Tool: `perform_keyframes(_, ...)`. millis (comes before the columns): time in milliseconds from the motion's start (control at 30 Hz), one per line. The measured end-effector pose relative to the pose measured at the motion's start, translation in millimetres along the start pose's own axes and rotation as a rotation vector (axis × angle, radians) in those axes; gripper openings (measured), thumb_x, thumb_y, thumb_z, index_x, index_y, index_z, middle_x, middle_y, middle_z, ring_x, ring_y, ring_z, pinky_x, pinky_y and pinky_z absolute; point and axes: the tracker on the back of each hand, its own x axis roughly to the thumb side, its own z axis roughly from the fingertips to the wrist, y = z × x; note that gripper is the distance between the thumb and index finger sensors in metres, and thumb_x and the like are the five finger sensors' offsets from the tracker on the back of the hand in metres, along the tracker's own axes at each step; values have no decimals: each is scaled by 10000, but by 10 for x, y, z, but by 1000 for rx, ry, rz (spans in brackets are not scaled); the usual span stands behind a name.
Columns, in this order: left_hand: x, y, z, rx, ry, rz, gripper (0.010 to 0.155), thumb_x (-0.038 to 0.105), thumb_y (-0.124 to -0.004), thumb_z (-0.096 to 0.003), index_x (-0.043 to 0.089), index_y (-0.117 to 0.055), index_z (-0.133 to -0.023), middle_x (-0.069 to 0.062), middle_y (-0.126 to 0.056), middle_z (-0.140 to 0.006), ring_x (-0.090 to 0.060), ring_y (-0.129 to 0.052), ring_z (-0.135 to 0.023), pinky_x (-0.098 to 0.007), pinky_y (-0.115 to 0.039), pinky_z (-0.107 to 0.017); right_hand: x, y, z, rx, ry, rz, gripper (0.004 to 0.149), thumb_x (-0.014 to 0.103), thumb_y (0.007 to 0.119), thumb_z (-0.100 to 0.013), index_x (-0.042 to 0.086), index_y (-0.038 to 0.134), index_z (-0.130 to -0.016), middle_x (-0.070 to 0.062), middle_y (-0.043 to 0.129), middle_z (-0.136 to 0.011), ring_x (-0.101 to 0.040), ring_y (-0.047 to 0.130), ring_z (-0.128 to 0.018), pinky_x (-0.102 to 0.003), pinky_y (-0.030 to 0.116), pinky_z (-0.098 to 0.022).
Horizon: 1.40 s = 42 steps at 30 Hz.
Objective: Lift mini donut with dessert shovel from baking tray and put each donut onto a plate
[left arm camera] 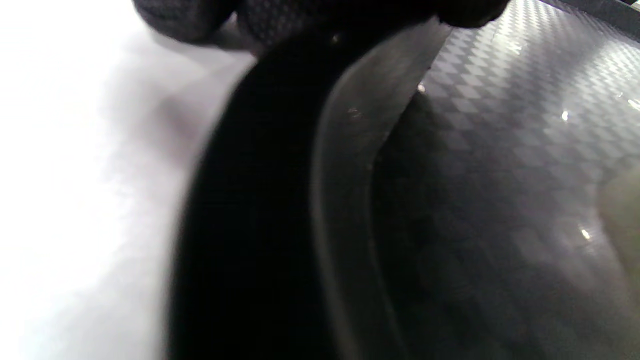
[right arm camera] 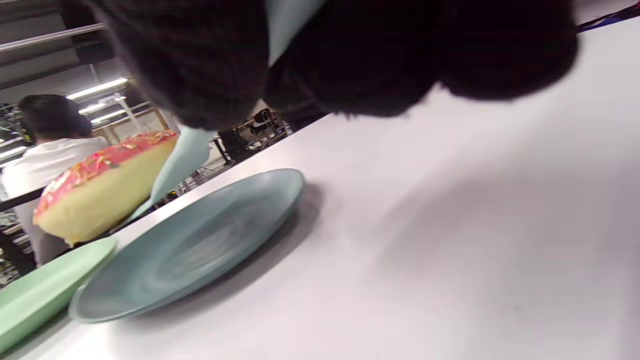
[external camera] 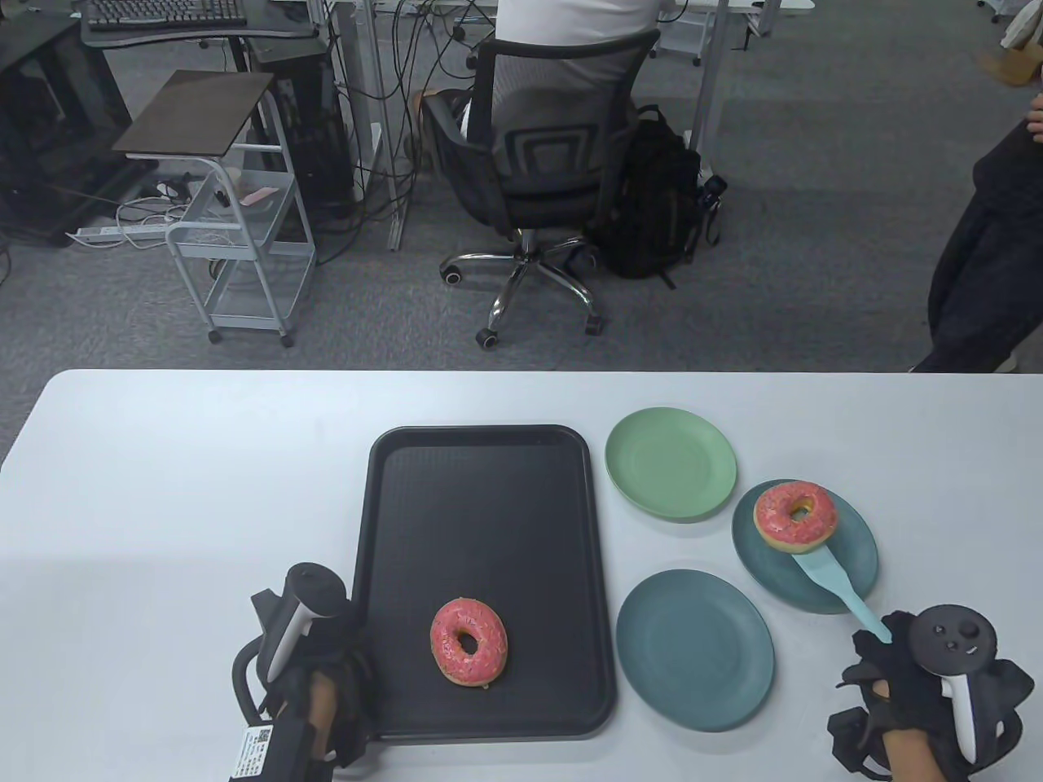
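Counting two donuts (external camera: 468, 642), three plates (external camera: 694, 649)

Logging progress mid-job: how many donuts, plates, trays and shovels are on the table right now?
Donuts: 2, one on the tray, one on the shovel
Plates: 3, light green, teal near, teal far
Trays: 1
Shovels: 1
Total: 7

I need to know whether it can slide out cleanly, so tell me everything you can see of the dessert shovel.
The dessert shovel is pale teal and looks like smooth plastic or silicone: a flat blade widening from a slim handle. The right hand grips the handle end. The blade carries a pink-frosted donut above the dark teal plate; the right wrist view shows the donut raised, tilted, clear of the plate.
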Motion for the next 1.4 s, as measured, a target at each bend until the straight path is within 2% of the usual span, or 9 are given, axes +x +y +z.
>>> perform_keyframes(333, 0, -2, 1, -2, 2, 1, 625, 428, -727, -423, 303, -499, -991, 51, -721, -792, -176, -889, -542, -432, -760, -488, 34, 130, -38, -10, -17, 68, 566, 332, 969, -369, 105, 798, -859, -129, 929, -701, -207, 1048, -387, -389, 1014, -266)
perform_keyframes(667, 0, -2, 1, -2, 2, 1, 625, 428, -727, -423, 303, -499, -991, 51, -721, -792, -177, -889, -541, -433, -760, -488, 42, 95, -54, -29, -7, 86, 579, 297, 950, -392, 168, 714, -904, -104, 941, -701, -158, 1087, -308, -338, 1043, -191)
perform_keyframes(1033, 0, -2, 1, -2, 2, 1, 624, 429, -726, -423, 304, -498, -991, 52, -721, -792, -174, -889, -542, -432, -760, -488, -3, 11, -78, -85, 48, 165, 586, 293, 927, -412, 156, 681, -925, -123, 925, -706, -156, 1071, -277, -340, 1033, -167)
perform_keyframes(1233, 0, -2, 1, -2, 2, 1, 624, 428, -726, -423, 303, -498, -991, 52, -720, -791, -175, -889, -541, -432, -759, -489, -26, -36, -77, -106, 64, 128, 594, 310, 886, -432, 143, 634, -943, -127, 882, -747, -194, 1018, -295, -397, 978, -209)
perform_keyframes(1333, 0, -2, 1, -2, 2, 1, 624, 428, -727, -424, 303, -499, -991, 50, -720, -791, -176, -889, -541, -433, -760, -487, 101, -87, -7, -132, -12, 95, 596, 330, 862, -445, 150, 608, -953, -122, 854, -758, -216, 979, -327, -426, 928, -255)
perform_keyframes(1400, 0, -2, 1, -2, 2, 1, 623, 429, -727, -423, 304, -500, -990, 52, -721, -790, -175, -889, -540, -431, -760, -488, 228, -100, 51, -98, -86, 65, 597, 342, 848, -449, 150, 600, -957, -128, 833, -768, -229, 956, -392, -457, 898, -337)
